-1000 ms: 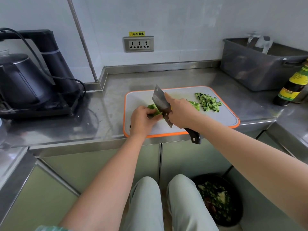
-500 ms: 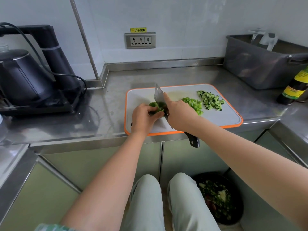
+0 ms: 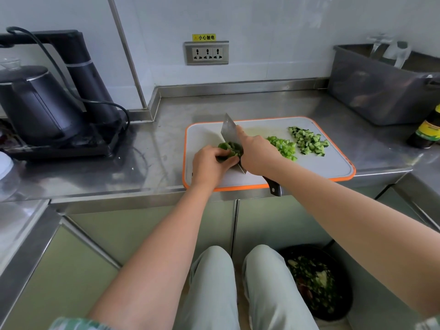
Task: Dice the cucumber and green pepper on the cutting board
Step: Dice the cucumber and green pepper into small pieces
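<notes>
A white cutting board [image 3: 328, 166] with an orange rim lies on the steel counter. My left hand [image 3: 209, 166] holds down a piece of green pepper [image 3: 229, 147] with curled fingers. My right hand [image 3: 258, 154] grips a cleaver [image 3: 229, 129] whose blade stands against the pepper, with the forefinger laid along the blade's side. The dark handle end [image 3: 273, 188] sticks out over the counter edge. To the right lie a pile of diced green pepper [image 3: 283, 146] and a pile of diced cucumber [image 3: 309, 140].
A black kettle [image 3: 40, 103] on its base with a cord stands at the left. A grey plastic bin [image 3: 381, 91] is at the back right, with a dark sauce bottle [image 3: 428, 132] beside it. A waste bucket [image 3: 316, 282] with scraps sits on the floor.
The cleaver has come down from a raised tilt onto the pepper piece. The pile of diced pepper to the right has come into full view.
</notes>
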The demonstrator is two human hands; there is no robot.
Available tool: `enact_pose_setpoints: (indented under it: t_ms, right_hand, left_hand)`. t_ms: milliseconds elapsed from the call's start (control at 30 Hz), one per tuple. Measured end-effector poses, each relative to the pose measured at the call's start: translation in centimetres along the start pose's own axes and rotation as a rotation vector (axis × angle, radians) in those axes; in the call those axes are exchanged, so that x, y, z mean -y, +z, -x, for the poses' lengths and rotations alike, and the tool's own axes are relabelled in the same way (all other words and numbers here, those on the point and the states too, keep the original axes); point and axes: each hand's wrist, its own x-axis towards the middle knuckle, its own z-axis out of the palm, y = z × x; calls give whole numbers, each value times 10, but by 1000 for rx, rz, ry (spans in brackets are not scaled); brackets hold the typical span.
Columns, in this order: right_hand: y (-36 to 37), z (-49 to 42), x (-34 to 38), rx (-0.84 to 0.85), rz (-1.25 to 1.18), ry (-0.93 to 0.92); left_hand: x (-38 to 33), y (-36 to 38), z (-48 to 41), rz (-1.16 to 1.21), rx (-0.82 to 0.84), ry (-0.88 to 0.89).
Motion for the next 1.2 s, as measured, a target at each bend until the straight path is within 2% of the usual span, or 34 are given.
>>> enact_pose_setpoints:
  t_ms: [167,433,800,1200]
  right_hand:
    - [3,-12,6,-15,-9,12]
    - [-1,-16,-18,-50,-154,86]
    - [-28,13,-24,-63,-272,6]
    - [-19,22,-21,-84,-148,-46]
  left_hand:
    - [-7,-1,4,-32,-8,16]
    - [-6,1,4,-54,-41,29]
    - [-5,3,5,-93,-10,32]
    - [-2,0,11,-148,-10,61]
